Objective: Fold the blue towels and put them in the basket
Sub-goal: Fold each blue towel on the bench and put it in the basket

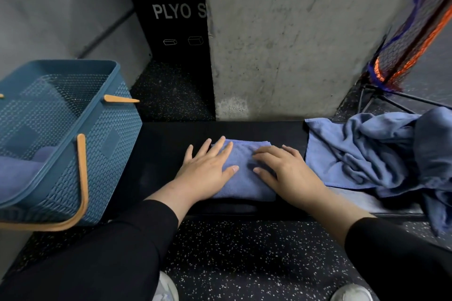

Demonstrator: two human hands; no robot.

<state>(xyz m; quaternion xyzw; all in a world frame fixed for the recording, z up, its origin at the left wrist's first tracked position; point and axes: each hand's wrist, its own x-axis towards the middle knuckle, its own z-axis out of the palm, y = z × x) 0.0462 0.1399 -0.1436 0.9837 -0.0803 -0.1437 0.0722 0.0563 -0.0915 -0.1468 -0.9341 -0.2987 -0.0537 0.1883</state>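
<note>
Both hands are flat, nothing gripped: the left hand (208, 168) and right hand (286, 168) press straight-fingered on the folded blue towel (244, 178) lying under them on the black bench (159, 154). Left of the hands sits the blue basket (117, 134) with a towel already inside (19, 171), and just right of the right hand there's a rumpled pile of unfolded blue towels (371, 154).

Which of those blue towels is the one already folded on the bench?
The folded towel under both flat hands, mid-bench. The towels at the bench's right end lie crumpled in a heap, and another sits inside the basket.
</note>
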